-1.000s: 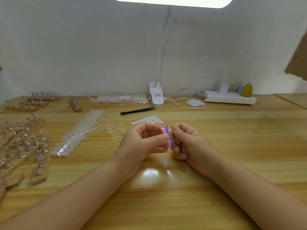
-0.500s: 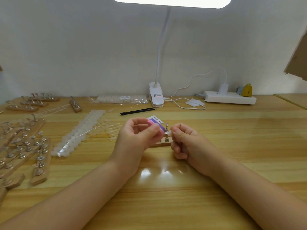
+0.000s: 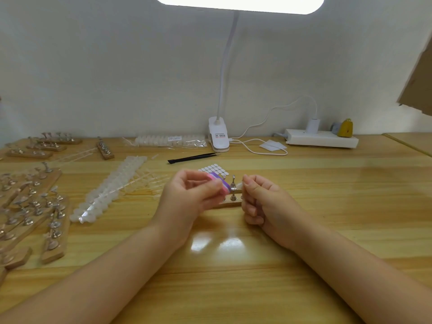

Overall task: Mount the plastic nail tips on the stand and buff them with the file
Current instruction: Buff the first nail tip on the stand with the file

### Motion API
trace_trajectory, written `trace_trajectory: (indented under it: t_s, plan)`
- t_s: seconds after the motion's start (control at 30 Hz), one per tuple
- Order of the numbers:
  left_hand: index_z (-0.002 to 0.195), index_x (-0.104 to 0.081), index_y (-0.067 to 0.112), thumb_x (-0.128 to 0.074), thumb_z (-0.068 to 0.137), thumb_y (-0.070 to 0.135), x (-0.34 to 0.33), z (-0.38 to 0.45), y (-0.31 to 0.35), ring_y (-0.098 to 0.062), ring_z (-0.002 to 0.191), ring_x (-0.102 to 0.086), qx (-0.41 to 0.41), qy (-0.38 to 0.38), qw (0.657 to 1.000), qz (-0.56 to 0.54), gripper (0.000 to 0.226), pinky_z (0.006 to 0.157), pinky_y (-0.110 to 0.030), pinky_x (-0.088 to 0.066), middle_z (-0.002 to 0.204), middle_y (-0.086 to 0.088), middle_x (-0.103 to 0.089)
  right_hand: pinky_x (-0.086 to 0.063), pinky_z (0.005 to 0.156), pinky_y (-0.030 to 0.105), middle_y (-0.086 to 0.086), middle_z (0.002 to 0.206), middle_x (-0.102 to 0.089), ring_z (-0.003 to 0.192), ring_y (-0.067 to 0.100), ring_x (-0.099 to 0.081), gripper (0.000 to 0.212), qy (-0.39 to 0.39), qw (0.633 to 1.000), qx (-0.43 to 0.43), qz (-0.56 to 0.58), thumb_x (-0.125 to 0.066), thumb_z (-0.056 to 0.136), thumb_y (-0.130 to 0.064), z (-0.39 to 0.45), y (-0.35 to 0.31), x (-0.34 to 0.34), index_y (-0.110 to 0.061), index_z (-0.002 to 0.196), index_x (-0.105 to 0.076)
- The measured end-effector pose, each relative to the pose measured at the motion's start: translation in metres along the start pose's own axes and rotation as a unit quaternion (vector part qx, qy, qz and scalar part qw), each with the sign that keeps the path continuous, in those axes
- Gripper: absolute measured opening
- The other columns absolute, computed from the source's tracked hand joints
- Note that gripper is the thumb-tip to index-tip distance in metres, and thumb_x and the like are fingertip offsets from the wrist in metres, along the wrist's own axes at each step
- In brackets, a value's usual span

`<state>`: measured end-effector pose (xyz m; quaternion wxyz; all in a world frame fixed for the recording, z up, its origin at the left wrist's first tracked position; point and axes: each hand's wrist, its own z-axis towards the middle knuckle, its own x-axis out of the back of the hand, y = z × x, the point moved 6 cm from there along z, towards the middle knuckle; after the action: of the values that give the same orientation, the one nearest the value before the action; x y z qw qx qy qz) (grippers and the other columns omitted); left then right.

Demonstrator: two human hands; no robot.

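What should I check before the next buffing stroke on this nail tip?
1. File held: left hand grips the pink and purple buffer block. Ok.
2. Tip held: right hand pinches by the clear nail tip. Ok.
3. Tip seated on its metal holder: cannot tell, too small.
4. Wooden stand flat on the table: ok.
5. Buffer touching the tip: cannot tell.
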<state>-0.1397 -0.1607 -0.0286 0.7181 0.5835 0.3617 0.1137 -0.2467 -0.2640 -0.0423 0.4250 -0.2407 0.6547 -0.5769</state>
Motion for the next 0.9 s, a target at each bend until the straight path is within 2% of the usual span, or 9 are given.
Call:
trace_trajectory:
  t_s: [0.1, 0.27, 0.43, 0.5, 0.6, 0.67, 0.77, 0.83, 0.9]
  plan:
    - [0.096, -0.057, 0.0, -0.077, 0.062, 0.005, -0.016, -0.008, -0.011, -0.033, 0.082, -0.071, 0.042, -0.083, 0.996, 0.015, 0.04, 0.067, -0.031, -0.057, 0.088, -0.019, -0.07, -0.024, 0.039, 0.018, -0.001, 0.061, -0.041, 0.045, 0.007, -0.036, 0.019, -0.017, 1.0, -0.005, -0.016, -0.056, 0.085, -0.031, -0.002, -0.001, -0.001, -0.017, 0.072, -0.055]
    - [0.101, -0.06, 0.0, -0.073, 0.063, 0.005, -0.004, 0.0, -0.003, -0.027, 0.08, -0.071, 0.057, -0.037, 0.996, -0.056, 0.04, 0.066, -0.029, -0.058, 0.09, -0.018, -0.071, -0.021, 0.04, 0.018, -0.005, 0.057, -0.039, 0.045, 0.008, -0.036, 0.018, -0.045, 0.998, -0.016, -0.033, -0.053, 0.087, -0.027, -0.002, -0.001, -0.005, -0.013, 0.076, -0.049]
    - [0.094, -0.063, 0.0, -0.076, 0.06, 0.009, -0.016, -0.008, -0.006, -0.025, 0.071, -0.071, 0.055, -0.088, 0.994, 0.019, 0.038, 0.062, -0.028, -0.057, 0.077, -0.012, -0.071, -0.024, 0.039, 0.017, -0.007, 0.056, -0.041, 0.045, 0.007, -0.038, 0.026, -0.034, 0.999, -0.001, -0.016, -0.054, 0.083, -0.033, -0.002, -0.002, -0.004, -0.025, 0.059, -0.058]
    - [0.096, -0.063, 0.0, -0.075, 0.061, 0.009, -0.015, -0.008, -0.004, -0.025, 0.073, -0.071, 0.048, -0.082, 0.995, 0.015, 0.038, 0.062, -0.027, -0.057, 0.081, -0.013, -0.071, -0.025, 0.04, 0.017, -0.008, 0.056, -0.041, 0.046, 0.007, -0.038, 0.027, -0.045, 0.998, 0.003, -0.034, -0.054, 0.083, -0.034, -0.003, -0.003, -0.006, -0.028, 0.057, -0.06]
    - [0.1, -0.063, -0.001, -0.072, 0.062, 0.008, -0.008, -0.003, 0.0, -0.027, 0.078, -0.071, 0.034, -0.052, 0.998, 0.004, 0.04, 0.064, -0.029, -0.058, 0.092, -0.019, -0.071, -0.025, 0.041, 0.017, -0.009, 0.055, -0.04, 0.047, 0.007, -0.038, 0.021, -0.051, 0.997, 0.008, -0.065, -0.055, 0.083, -0.036, -0.004, -0.002, -0.008, -0.024, 0.067, -0.06]
    - [0.099, -0.064, 0.0, -0.072, 0.062, 0.009, -0.007, -0.002, 0.001, -0.026, 0.076, -0.071, 0.035, -0.051, 0.998, 0.012, 0.039, 0.063, -0.029, -0.058, 0.088, -0.019, -0.07, -0.024, 0.04, 0.017, -0.01, 0.053, -0.04, 0.047, 0.007, -0.037, 0.02, -0.042, 0.997, 0.009, -0.064, -0.055, 0.083, -0.036, -0.004, -0.002, -0.007, -0.018, 0.073, -0.055]
    - [0.093, -0.065, 0.001, -0.074, 0.06, 0.01, -0.012, -0.004, -0.003, -0.022, 0.068, -0.07, 0.056, -0.081, 0.994, 0.036, 0.035, 0.06, -0.027, -0.056, 0.077, -0.014, -0.069, -0.021, 0.04, 0.018, -0.01, 0.052, -0.042, 0.046, 0.007, -0.036, 0.02, -0.024, 0.999, 0.009, -0.048, -0.055, 0.082, -0.035, -0.004, -0.003, -0.004, -0.016, 0.076, -0.053]
    - [0.095, -0.065, 0.0, -0.074, 0.062, 0.009, -0.013, -0.005, -0.004, -0.023, 0.071, -0.07, 0.06, -0.089, 0.994, 0.021, 0.036, 0.061, -0.027, -0.056, 0.081, -0.015, -0.07, -0.021, 0.04, 0.017, -0.009, 0.053, -0.044, 0.046, 0.007, -0.036, 0.02, -0.029, 0.998, 0.01, -0.057, -0.055, 0.081, -0.036, -0.004, -0.003, -0.005, -0.016, 0.077, -0.053]
    - [0.101, -0.064, -0.001, -0.072, 0.065, 0.007, -0.009, -0.003, -0.001, -0.024, 0.077, -0.071, 0.048, -0.065, 0.997, -0.013, 0.038, 0.062, -0.027, -0.056, 0.087, -0.017, -0.071, -0.024, 0.041, 0.017, -0.007, 0.053, -0.044, 0.048, 0.008, -0.036, 0.019, -0.039, 0.995, 0.014, -0.086, -0.057, 0.08, -0.039, -0.005, -0.002, -0.007, -0.02, 0.073, -0.057]
